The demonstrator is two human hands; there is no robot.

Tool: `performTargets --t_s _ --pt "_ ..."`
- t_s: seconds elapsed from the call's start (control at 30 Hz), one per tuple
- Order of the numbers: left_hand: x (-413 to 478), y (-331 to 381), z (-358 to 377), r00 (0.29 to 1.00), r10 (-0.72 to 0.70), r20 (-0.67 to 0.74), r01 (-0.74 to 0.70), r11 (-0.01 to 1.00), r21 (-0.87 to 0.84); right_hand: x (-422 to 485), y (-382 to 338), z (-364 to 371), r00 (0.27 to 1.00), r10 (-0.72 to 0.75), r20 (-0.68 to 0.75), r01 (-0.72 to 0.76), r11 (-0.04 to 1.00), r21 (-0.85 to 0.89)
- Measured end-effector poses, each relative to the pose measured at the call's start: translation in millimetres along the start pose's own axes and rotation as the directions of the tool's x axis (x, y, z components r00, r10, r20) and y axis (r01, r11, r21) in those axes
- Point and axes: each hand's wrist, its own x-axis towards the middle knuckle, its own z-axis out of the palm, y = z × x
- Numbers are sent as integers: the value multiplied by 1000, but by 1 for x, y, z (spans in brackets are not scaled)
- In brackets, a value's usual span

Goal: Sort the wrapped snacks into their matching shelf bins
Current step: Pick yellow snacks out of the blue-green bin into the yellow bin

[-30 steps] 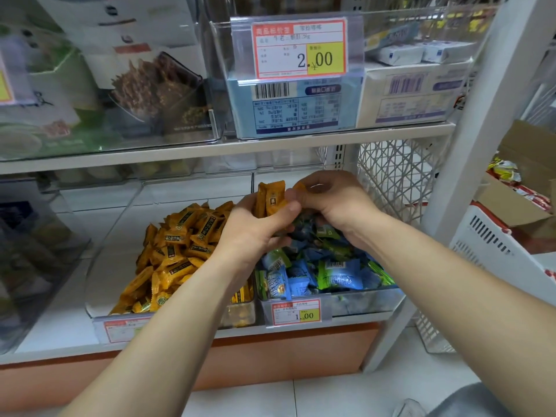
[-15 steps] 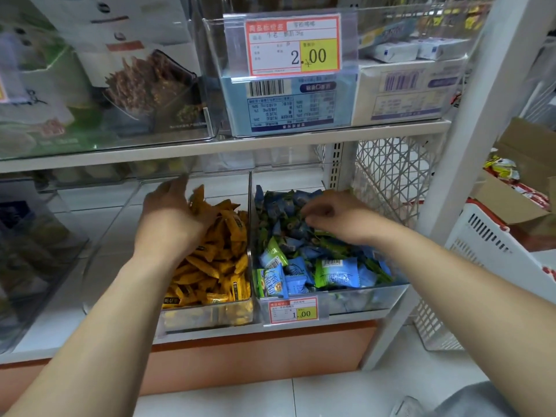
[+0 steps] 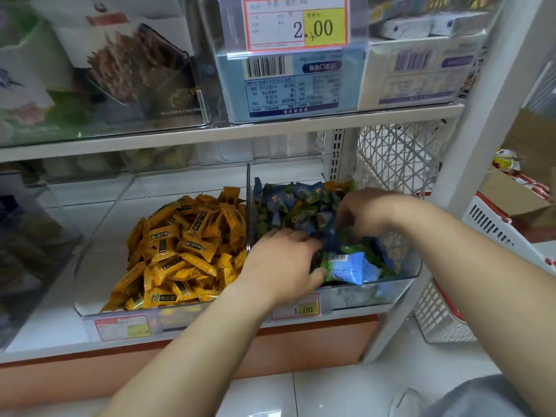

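Note:
Two clear bins stand side by side on the lower shelf. The left bin (image 3: 99, 254) holds a heap of yellow wrapped snacks (image 3: 186, 251). The right bin (image 3: 403, 281) holds blue and green wrapped snacks (image 3: 301, 206), with an orange wrapper (image 3: 338, 185) showing at its back. Both my hands are inside the right bin. My left hand (image 3: 282, 263) lies palm down on the front of the pile, fingers spread among the wrappers. My right hand (image 3: 367, 212) digs into the middle with bent fingers; what they hold is hidden.
An upper shelf (image 3: 228, 133) close above carries clear bins with boxed goods and a 2.00 price tag (image 3: 296, 22). A white shelf upright (image 3: 469, 152) stands right of the bins, with a white basket (image 3: 496, 227) and a cardboard box (image 3: 523, 188) beyond it.
My left hand has left the yellow snack bin and moved right into the blue and green bin. My right hand stays in that bin, pushed deeper among the wrappers. The camera has come closer.

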Motion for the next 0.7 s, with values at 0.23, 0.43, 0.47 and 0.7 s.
performTargets --t_s 0.23,0.43,0.47,0.7 --pt "2 -2 -1 999 -26 46 30 997 -78 10 -9 9 956 -156 -249 230 925 303" --pt "-8 -4 -6 1000 -27 -11 28 983 181 31 -7 30 981 -188 -45 193 964 184" --pt "-10 -6 -6 1000 -19 -25 23 980 196 33 -4 30 983 -174 -52 181 968 176" --pt "-22 -22 -6 996 62 -62 -55 993 101 41 -7 39 976 -204 -71 215 943 253"
